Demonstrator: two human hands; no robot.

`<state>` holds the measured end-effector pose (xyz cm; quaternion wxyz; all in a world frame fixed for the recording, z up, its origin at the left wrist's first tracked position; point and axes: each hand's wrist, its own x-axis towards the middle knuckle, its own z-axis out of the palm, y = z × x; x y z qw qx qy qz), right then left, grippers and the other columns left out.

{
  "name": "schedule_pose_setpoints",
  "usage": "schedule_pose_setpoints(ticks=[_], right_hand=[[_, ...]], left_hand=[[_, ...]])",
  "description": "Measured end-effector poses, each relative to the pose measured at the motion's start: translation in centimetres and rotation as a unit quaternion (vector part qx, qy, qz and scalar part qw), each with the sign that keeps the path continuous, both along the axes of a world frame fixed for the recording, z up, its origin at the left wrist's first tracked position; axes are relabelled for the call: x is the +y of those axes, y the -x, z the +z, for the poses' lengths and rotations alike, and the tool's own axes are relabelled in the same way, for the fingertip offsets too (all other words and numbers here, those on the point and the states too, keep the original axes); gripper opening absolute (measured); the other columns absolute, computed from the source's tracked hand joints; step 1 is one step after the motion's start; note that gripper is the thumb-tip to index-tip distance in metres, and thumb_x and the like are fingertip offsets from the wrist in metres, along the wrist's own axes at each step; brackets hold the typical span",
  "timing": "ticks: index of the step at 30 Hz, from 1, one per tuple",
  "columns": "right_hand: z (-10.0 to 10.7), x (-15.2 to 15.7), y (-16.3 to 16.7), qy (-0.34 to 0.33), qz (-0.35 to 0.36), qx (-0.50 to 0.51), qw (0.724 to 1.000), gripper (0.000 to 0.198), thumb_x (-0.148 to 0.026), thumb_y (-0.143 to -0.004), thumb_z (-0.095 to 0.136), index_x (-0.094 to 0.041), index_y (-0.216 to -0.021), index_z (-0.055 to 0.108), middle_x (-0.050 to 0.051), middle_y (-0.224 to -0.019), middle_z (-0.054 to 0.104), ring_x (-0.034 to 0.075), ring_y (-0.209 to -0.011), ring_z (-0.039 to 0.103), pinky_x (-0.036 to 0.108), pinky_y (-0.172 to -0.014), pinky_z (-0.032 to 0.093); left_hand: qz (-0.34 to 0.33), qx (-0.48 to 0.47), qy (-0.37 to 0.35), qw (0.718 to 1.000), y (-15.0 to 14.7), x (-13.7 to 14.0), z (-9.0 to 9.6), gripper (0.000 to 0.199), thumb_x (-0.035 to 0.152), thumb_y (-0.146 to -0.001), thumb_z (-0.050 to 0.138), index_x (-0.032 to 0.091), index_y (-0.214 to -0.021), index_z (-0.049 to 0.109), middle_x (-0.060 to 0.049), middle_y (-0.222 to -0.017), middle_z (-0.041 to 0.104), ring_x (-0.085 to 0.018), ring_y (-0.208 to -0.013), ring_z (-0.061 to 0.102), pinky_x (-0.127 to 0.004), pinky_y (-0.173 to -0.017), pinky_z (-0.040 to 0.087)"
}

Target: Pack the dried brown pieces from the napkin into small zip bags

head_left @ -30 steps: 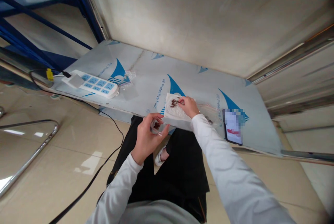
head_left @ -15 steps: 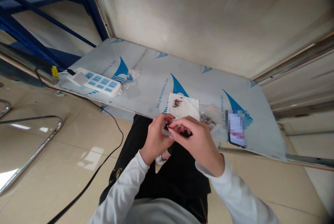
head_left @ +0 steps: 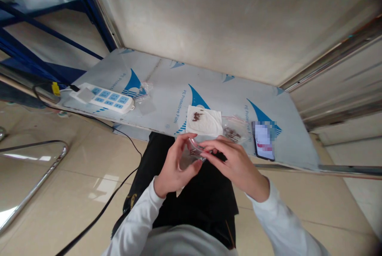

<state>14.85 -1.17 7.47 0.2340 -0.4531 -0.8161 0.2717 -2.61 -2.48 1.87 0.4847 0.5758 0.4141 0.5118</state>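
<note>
A small clear plastic bag (head_left: 193, 152) is held up at the table's front edge, over my lap, with a few small brown pieces showing inside it. My left hand (head_left: 173, 165) wraps round its left side, thumb below and fingers above. The fingertips of my right hand (head_left: 238, 164) pinch its right edge. Just beyond lies a white tissue (head_left: 209, 125) with a pile of small brown, screw-like pieces (head_left: 196, 117). To its right, another clear bag (head_left: 234, 133) contains similar dark pieces, partly behind my right hand.
A white power strip (head_left: 115, 99) with blue sockets lies at the table's left end, its black cable (head_left: 100, 216) hanging to the floor. Crumpled clear plastic (head_left: 146, 91) is beside it. A phone (head_left: 263, 142) lies at right. A metal wall (head_left: 209, 21) rises behind.
My hands have moved slightly apart, and the bag between them now shows more. My left thumb has spread lower. The whole view has shifted a little.
</note>
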Motion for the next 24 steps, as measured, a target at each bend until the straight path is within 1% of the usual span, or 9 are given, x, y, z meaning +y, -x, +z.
schedule_pose_setpoints(ticks=[3, 8, 11, 13, 14, 16, 18, 21, 24], right_hand=[[1.1, 0.1, -0.6, -0.025, 0.000, 0.022, 0.999, 0.012, -0.023, -0.089, 0.060, -0.022, -0.100, 0.066, 0.003, -0.090, 0.069, 0.017, -0.086, 0.063, 0.031, -0.079, 0.051], [3.9, -1.0, -1.2, -0.023, 0.002, 0.100, 0.995, 0.016, -0.021, -0.085, 0.066, -0.027, -0.099, 0.068, 0.002, -0.088, 0.069, 0.019, -0.085, 0.063, 0.035, -0.078, 0.053], [4.3, -1.9, -0.6, 0.000, -0.070, 0.177, 0.982, 0.036, -0.026, -0.076, 0.075, -0.031, -0.110, 0.065, 0.004, -0.104, 0.068, 0.021, -0.091, 0.063, 0.038, -0.082, 0.054], [3.8, -2.2, 0.2, 0.054, -0.126, 0.230, 0.963, 0.055, -0.033, -0.070, 0.080, -0.030, -0.121, 0.060, 0.007, -0.115, 0.065, 0.022, -0.096, 0.063, 0.037, -0.084, 0.054], [3.4, -2.3, 0.7, 0.095, -0.141, 0.253, 0.952, 0.055, -0.036, -0.070, 0.079, -0.028, -0.121, 0.060, 0.007, -0.114, 0.066, 0.022, -0.096, 0.064, 0.036, -0.083, 0.055], [2.7, -2.4, 1.6, 0.178, -0.146, 0.291, 0.928, 0.033, -0.039, -0.077, 0.072, -0.023, -0.106, 0.067, 0.006, -0.099, 0.071, 0.020, -0.090, 0.066, 0.033, -0.079, 0.055], [2.2, -2.4, 2.1, 0.209, -0.148, 0.322, 0.912, 0.017, -0.036, -0.083, 0.067, -0.020, -0.087, 0.070, 0.004, -0.082, 0.071, 0.017, -0.081, 0.066, 0.030, -0.075, 0.054], [2.0, -2.4, 2.2, 0.179, -0.150, 0.337, 0.912, 0.012, -0.031, -0.081, 0.069, -0.019, -0.076, 0.070, 0.001, -0.072, 0.067, 0.014, -0.070, 0.062, 0.026, -0.066, 0.052], [1.9, -2.5, 2.0, 0.158, -0.139, 0.313, 0.926, 0.008, -0.027, -0.080, 0.071, -0.020, -0.077, 0.072, 0.001, -0.073, 0.068, 0.014, -0.070, 0.062, 0.025, -0.067, 0.051]], left_hand=[[0.037, -0.083, 0.080, 0.993, 0.1, 0.2, 0.9, 0.017, 0.029, -0.085, 0.061, 0.016, -0.095, 0.061, -0.007, -0.091, 0.067, -0.016, -0.086, 0.063, -0.029, -0.080, 0.051], [0.052, -0.109, 0.105, 0.987, 0.7, -0.4, 3.3, 0.011, 0.028, -0.080, 0.070, 0.018, -0.081, 0.068, -0.003, -0.082, 0.071, -0.015, -0.078, 0.066, -0.025, -0.075, 0.053], [0.067, -0.130, 0.091, 0.985, 0.6, -1.1, 4.4, 0.010, 0.029, -0.080, 0.069, 0.019, -0.083, 0.068, -0.003, -0.082, 0.072, -0.014, -0.077, 0.066, -0.025, -0.072, 0.054], [0.087, -0.131, 0.083, 0.984, 0.1, -1.4, 4.9, 0.012, 0.030, -0.081, 0.069, 0.019, -0.083, 0.068, -0.004, -0.080, 0.071, -0.015, -0.075, 0.066, -0.025, -0.070, 0.055], [0.095, -0.128, 0.081, 0.984, -0.1, -1.5, 5.0, 0.012, 0.030, -0.080, 0.069, 0.019, -0.083, 0.068, -0.004, -0.079, 0.071, -0.015, -0.075, 0.066, -0.025, -0.069, 0.055], [0.103, -0.122, 0.081, 0.984, -0.6, -1.7, 5.2, 0.012, 0.030, -0.079, 0.070, 0.019, -0.081, 0.067, -0.003, -0.075, 0.069, -0.015, -0.074, 0.066, -0.025, -0.067, 0.055], [0.107, -0.118, 0.083, 0.984, -0.7, -1.8, 5.2, 0.011, 0.029, -0.080, 0.069, 0.019, -0.081, 0.067, -0.002, -0.072, 0.067, -0.015, -0.072, 0.066, -0.024, -0.065, 0.055], [0.081, -0.106, 0.083, 0.987, -0.3, -1.7, 4.9, 0.011, 0.028, -0.081, 0.068, 0.018, -0.086, 0.067, -0.003, -0.079, 0.070, -0.015, -0.075, 0.065, -0.024, -0.067, 0.054], [0.033, -0.081, 0.082, 0.993, 0.2, -1.5, 4.6, 0.013, 0.028, -0.079, 0.071, 0.017, -0.085, 0.069, -0.006, -0.084, 0.072, -0.017, -0.078, 0.067, -0.027, -0.071, 0.055]])
